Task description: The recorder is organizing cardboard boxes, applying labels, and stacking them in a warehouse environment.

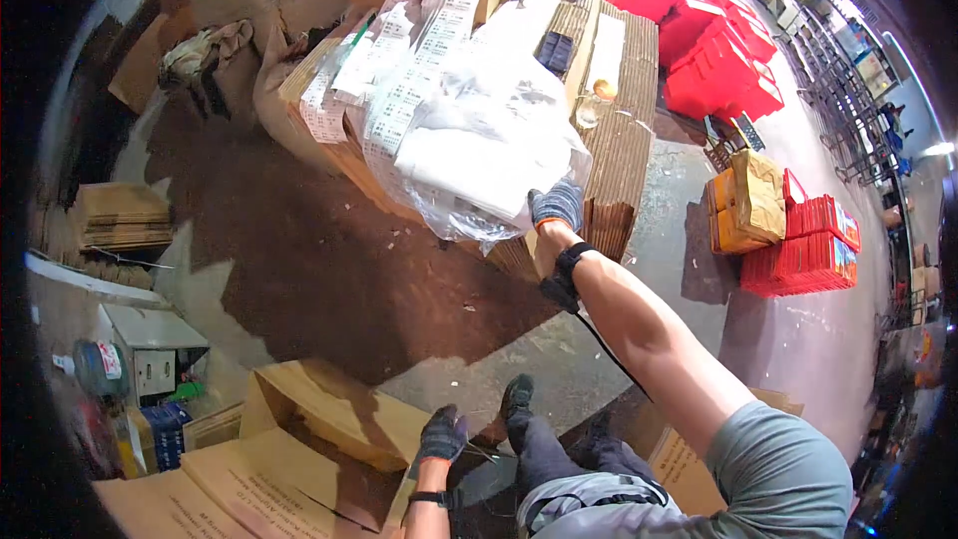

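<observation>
Our right hand (556,205), gloved, was stretched out with its fingers closed on the lower edge of a clear plastic bag (489,155) of white goods. The bag lay on a stack of flat corrugated cardboard (619,155) that served as the tabletop, partly covering strips of printed labels (399,80). Our left hand (442,436), also gloved, was down by the flap of an open cardboard box (329,419) on the floor, fingers curled; a thin thing seemed to stick out from it, but we could not tell what.

We judged the bag could slip from so small a grip at its edge, since the film looked slack and heavy. Dragged, it might sweep the labels off or knock the small glass jar (589,110) nearby.
</observation>
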Motion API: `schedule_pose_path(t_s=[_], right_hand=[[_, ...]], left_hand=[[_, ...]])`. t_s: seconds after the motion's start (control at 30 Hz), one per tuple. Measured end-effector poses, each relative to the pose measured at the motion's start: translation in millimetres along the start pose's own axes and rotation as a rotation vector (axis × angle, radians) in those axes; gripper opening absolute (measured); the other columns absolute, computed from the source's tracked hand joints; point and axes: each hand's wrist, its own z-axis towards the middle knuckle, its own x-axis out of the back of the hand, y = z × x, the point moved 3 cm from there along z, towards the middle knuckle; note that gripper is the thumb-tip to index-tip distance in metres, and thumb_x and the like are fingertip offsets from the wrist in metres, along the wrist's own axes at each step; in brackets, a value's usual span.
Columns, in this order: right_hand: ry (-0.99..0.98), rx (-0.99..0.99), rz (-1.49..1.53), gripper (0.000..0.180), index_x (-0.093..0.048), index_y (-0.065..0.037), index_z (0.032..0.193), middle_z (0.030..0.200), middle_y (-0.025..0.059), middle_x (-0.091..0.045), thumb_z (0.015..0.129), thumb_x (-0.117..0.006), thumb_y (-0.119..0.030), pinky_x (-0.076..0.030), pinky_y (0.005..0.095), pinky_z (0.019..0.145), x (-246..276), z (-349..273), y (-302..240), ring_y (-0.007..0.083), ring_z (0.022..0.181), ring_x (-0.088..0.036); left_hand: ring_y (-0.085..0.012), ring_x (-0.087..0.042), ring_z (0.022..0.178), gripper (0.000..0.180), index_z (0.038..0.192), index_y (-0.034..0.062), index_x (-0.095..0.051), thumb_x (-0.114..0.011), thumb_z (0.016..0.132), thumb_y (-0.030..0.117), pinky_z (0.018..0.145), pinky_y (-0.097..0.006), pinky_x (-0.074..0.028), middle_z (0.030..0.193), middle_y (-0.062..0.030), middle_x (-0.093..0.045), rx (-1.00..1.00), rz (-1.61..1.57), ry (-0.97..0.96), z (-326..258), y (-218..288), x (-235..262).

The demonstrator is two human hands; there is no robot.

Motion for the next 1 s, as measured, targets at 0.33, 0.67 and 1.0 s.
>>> schedule_pose_path(t_s=[0.33,0.67,1.0], right_hand=[[0.060,-0.086,0.189,0.059,-0.069,0.004,0.109,0.104,0.0285,-0.070,0.072,-0.075,-0.041,-0.054,0.0479,0.088,-25.1,40.9,59.6,0.0440,0.101,-0.068],[-0.163,-0.032,0.234,0.070,-0.066,0.011,0.112,0.114,0.0340,-0.066,0.082,-0.067,-0.053,-0.051,0.0490,0.093,-12.6,28.2,42.7,0.0454,0.112,-0.063],[-0.098,-0.069,0.063,0.063,-0.057,0.005,0.129,0.124,0.0293,-0.064,0.089,-0.063,-0.043,-0.049,0.0502,0.101,33.8,8.2,25.7,0.0422,0.119,-0.061]], left_hand=[[-0.0420,-0.042,0.138,0.055,0.141,-0.0024,-0.049,-0.060,0.095,0.025,0.116,-0.047,-0.035,0.150,-0.0260,-0.044,-0.587,0.007,0.599,236.2,232.5,156.2],[-0.0355,-0.022,0.152,0.090,0.153,0.0045,-0.038,-0.059,0.088,0.062,0.122,-0.054,-0.016,0.163,-0.0160,-0.029,-0.305,0.557,0.472,384.4,244.9,146.8],[-0.0378,-0.024,0.150,0.090,0.151,0.0000,-0.038,-0.062,0.087,0.059,0.121,-0.053,-0.019,0.161,-0.0209,-0.029,-0.379,0.576,0.445,380.5,256.4,139.2]])
